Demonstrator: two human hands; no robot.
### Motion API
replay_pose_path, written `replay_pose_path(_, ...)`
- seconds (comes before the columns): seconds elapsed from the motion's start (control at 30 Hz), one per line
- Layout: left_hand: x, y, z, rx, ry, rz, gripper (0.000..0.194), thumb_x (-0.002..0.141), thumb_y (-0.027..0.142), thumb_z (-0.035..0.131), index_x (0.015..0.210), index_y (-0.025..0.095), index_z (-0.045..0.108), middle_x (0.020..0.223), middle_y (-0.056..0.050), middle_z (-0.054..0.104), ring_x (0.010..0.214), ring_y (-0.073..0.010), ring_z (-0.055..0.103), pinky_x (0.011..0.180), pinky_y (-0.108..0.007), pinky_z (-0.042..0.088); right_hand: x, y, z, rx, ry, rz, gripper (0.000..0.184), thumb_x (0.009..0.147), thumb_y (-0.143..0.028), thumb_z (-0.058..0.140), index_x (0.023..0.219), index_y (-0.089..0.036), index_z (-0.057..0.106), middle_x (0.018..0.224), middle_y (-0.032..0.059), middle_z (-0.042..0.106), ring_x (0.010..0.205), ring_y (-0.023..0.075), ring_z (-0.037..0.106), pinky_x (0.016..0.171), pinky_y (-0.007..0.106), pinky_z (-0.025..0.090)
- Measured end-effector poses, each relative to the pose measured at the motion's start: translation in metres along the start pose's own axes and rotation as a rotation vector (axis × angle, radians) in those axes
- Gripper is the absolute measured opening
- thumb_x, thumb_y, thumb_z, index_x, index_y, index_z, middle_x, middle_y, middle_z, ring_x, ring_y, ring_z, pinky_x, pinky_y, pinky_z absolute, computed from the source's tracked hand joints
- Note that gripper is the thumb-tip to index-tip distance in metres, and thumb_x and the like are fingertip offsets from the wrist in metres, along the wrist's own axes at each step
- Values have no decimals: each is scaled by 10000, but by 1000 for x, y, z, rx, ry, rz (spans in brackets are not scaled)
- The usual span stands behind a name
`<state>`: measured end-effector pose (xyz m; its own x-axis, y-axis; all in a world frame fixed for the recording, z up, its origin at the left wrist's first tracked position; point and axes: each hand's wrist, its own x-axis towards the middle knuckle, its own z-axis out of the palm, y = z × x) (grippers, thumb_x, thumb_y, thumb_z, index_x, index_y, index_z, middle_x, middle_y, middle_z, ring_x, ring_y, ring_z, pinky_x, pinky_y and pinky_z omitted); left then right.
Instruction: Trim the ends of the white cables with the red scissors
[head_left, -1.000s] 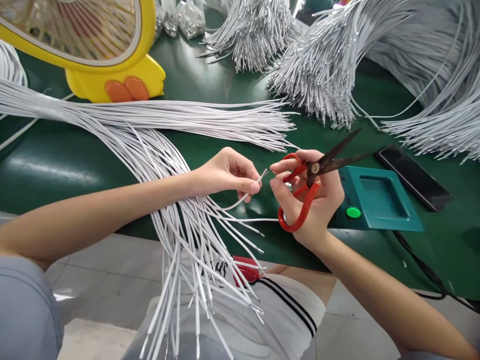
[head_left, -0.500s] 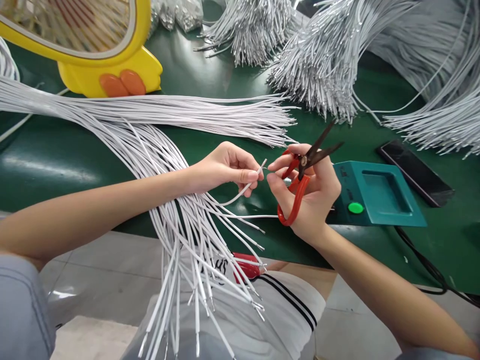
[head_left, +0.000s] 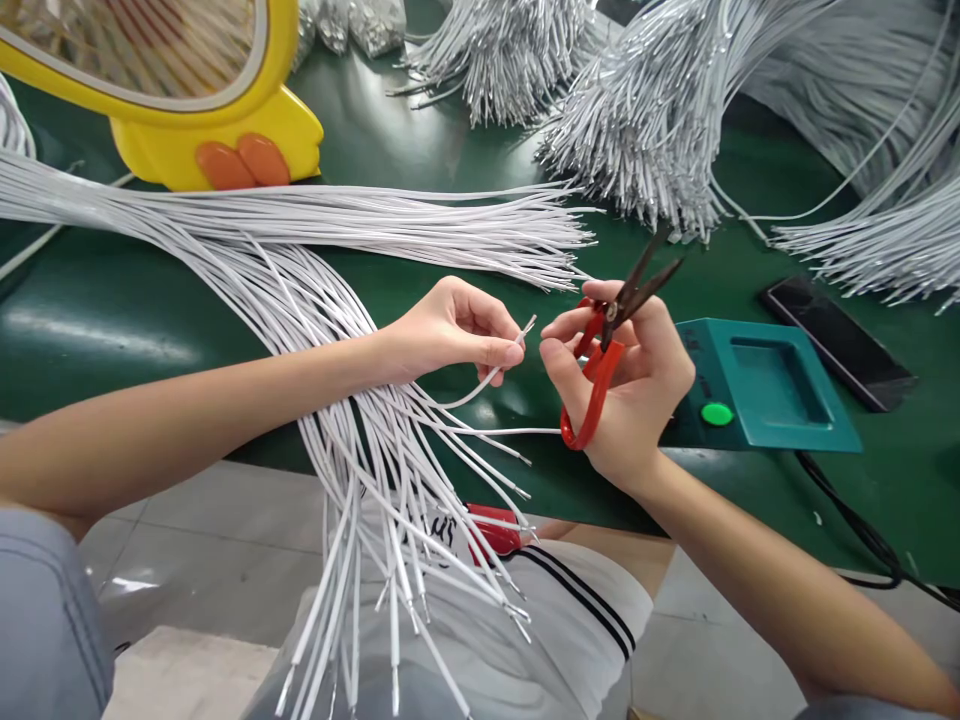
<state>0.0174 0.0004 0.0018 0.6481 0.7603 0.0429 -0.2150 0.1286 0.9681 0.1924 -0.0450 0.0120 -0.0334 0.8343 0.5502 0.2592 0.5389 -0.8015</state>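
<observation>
1. The wire (head_left: 480, 387) is over the table (head_left: 90, 325), mid-view, its long axis slanting, tip aimed up and rightward.
2. The left hand (head_left: 466, 335) pinches it just below that tip.
3. Facing it, the right hand (head_left: 637, 390) holds scissors (head_left: 598, 392), blades parted and pointing up-right; its thumb and fingertips stand narrowly apart.
4. Loose wires (head_left: 397, 430) spill beneath the left forearm, over the table's edge.

Pale grey lap garment (head_left: 525, 620) has twin black stripes (head_left: 589, 605) along its right side, black lettering (head_left: 442, 530) partly hidden near its top and red patch (head_left: 493, 530) beside that, grey left sleeve (head_left: 49, 610) with seam stitching left of it, greyish right sleeve (head_left: 855, 708) right.
</observation>
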Motion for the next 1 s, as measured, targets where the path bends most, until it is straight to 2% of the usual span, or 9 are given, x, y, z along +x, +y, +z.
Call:
replay_pose_path(0.33,-1,5,5,40,-4,15,236,621,267,831,660,79,693,565,-27,630,503,-95,583,477,-186,474,0,-13,0,-1,17,70,325,751,-123,674,1007,-288,562,748,-42,647,660,117,637,548,261,530)
replay_pose_path(0.63,-2,8,7,77,-9,-6,246,587,274,850,648,84,705,558,-26,627,498,-85,570,461,-168,460,0,-19,-1,105,-57,179,339,710,-211,754,996,-247,575,732,-34,665,605,105,616,522,250,509)
replay_pose_path(1.0,-4,6,5,57,-72,17,175,644,237,817,684,99,717,600,-33,646,549,-105,596,518,-193,492,1,-16,-2,171,-123,208,326,720,-278,753,989,-253,572,706,-31,634,647,122,634,551,251,548)
